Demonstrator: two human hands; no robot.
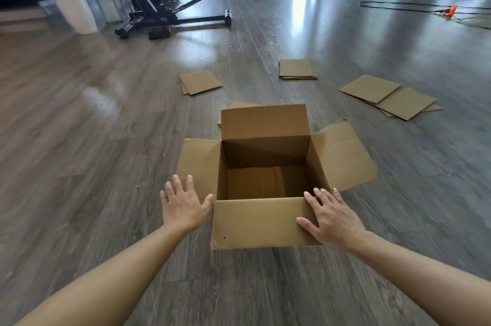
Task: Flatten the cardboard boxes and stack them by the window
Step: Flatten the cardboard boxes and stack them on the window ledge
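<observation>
An open cardboard box (265, 182) stands upright on the floor (106, 139), flaps out; the right hand (334, 219) rests on its near flap, fingers (318, 199) spread. The left hand (183, 203) hovers beside it, fingers spread; flattened cardboard sheets (390, 97) lie beyond.

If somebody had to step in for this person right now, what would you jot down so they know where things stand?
Left hand: open, fingers spread, beside the box's left side; whether it touches is unclear.
Right hand: open, resting flat on the near flap at the right corner.
Open box: upright on the floor, four flaps spread, nothing visible inside, not yet flattened.
Flattened cardboard lies in separate piles beyond it: left pile, middle pile, right pile, plus a piece just behind the box.
Left: collapse this box, then gather everything into one stack by the window.
</observation>
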